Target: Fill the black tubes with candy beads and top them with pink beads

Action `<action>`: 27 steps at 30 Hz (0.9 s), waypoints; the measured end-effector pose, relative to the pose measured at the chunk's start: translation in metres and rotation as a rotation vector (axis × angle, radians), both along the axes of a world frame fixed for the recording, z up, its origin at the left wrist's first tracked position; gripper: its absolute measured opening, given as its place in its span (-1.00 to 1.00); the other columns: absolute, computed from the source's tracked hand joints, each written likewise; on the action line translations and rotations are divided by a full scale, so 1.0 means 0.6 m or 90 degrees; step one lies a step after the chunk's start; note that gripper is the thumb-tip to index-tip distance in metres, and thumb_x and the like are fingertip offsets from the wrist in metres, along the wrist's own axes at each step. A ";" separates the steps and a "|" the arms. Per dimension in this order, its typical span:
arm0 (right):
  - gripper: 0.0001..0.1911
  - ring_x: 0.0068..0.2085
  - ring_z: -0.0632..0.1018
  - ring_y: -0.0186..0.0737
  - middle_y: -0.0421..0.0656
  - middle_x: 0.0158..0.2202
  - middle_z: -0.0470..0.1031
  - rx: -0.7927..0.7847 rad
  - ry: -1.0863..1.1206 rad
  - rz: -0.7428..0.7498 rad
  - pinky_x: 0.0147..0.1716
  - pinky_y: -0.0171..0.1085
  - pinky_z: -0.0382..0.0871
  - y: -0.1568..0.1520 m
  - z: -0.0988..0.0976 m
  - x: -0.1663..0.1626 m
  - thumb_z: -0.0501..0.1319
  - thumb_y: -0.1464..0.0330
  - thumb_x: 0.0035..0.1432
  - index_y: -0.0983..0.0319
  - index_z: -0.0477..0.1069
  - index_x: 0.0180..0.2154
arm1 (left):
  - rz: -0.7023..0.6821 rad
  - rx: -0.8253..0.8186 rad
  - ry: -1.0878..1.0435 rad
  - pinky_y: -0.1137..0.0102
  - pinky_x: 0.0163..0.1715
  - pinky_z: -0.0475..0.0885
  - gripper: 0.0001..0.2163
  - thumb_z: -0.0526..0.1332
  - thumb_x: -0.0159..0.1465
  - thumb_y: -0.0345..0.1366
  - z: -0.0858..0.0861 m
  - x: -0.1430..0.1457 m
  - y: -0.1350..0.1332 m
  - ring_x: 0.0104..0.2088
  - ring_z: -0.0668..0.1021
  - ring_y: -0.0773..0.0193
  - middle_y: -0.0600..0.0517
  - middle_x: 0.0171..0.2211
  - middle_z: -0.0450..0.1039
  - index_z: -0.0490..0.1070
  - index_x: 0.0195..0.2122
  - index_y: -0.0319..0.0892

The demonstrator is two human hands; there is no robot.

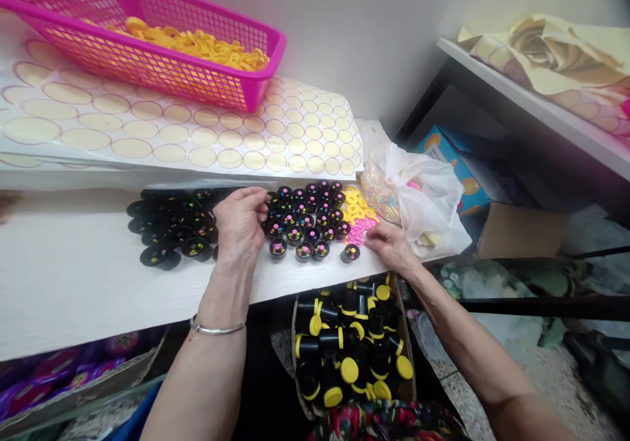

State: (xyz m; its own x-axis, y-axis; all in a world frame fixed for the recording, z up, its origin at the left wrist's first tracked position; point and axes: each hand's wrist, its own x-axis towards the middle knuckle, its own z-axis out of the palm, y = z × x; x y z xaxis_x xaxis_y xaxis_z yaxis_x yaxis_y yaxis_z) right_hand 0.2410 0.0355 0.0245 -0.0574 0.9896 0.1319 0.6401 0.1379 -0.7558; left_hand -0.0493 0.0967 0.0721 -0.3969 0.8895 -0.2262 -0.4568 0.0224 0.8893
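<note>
My left hand (pixel 241 223) is over the table among rows of small open black cups (pixel 294 232). Its fingers are curled at the edge of the right-hand group, and whatever they hold is hidden. Many cups contain tiny coloured beads, and those on the right also show a pink piece on top. At the pile of small pink pieces (pixel 361 230), my right hand (pixel 392 245) has its fingertips pinched together; anything between them is too small to tell. A single black cup (pixel 351 252) stands just left of that hand. Yellow rings (pixel 355 203) lie behind the pink pile.
A pink basket (pixel 263 90) of yellow rings sits on printed sheets (pixel 187 136) at the back. Clear and white plastic bags (pixel 433 198) lie on the right. Below the table edge, a cardboard box (pixel 298 336) holds yellow-capped black containers (pixel 339 340).
</note>
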 end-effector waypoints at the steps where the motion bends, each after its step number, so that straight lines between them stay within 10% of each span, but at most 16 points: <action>1: -0.94 -0.39 0.40 -0.29 -0.24 -0.47 0.41 0.000 0.000 0.008 -0.34 -0.28 0.27 -0.002 -0.001 -0.001 0.24 0.35 -0.06 0.21 0.42 -0.48 | 0.000 0.003 0.002 0.55 -0.74 0.02 -0.85 0.28 -0.24 -0.44 0.000 0.001 0.000 -0.66 0.30 0.46 0.05 -0.64 0.38 0.40 -0.57 -0.29; 12: -0.80 -0.28 0.42 -0.25 -0.15 -0.38 0.38 0.051 -0.217 0.072 -0.27 -0.29 0.26 -0.018 -0.001 -0.015 0.06 0.38 0.19 0.20 0.43 -0.41 | 0.004 0.023 0.029 0.55 -0.73 0.03 -0.85 0.30 -0.21 -0.42 -0.001 0.005 -0.002 -0.65 0.31 0.46 0.05 -0.62 0.38 0.41 -0.56 -0.28; 19: -0.80 -0.37 0.41 -0.24 -0.14 -0.39 0.44 -0.188 -0.423 0.091 -0.41 -0.31 0.11 -0.010 0.042 -0.014 0.02 0.32 0.22 0.20 0.34 -0.40 | 0.005 0.005 0.039 0.56 -0.73 0.04 -0.89 0.28 -0.17 -0.44 0.003 0.005 -0.002 -0.65 0.31 0.47 0.05 -0.61 0.37 0.39 -0.56 -0.27; 27: -0.76 -0.38 0.42 -0.23 -0.09 -0.43 0.46 -0.229 -0.416 0.097 -0.44 -0.31 0.08 0.009 0.060 -0.013 0.02 0.30 0.20 0.23 0.36 -0.45 | 0.008 0.018 0.026 0.56 -0.74 0.04 -0.89 0.29 -0.20 -0.44 0.003 0.006 -0.002 -0.66 0.31 0.47 0.06 -0.64 0.38 0.40 -0.59 -0.27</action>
State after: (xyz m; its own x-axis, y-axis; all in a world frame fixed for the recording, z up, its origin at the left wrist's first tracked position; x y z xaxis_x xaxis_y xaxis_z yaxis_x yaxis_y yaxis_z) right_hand 0.2334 0.0412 0.0603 -0.1518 0.9400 -0.3056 0.9666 0.0766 -0.2445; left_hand -0.0457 0.0952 0.0740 -0.4167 0.8903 -0.1838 -0.4195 -0.0090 0.9077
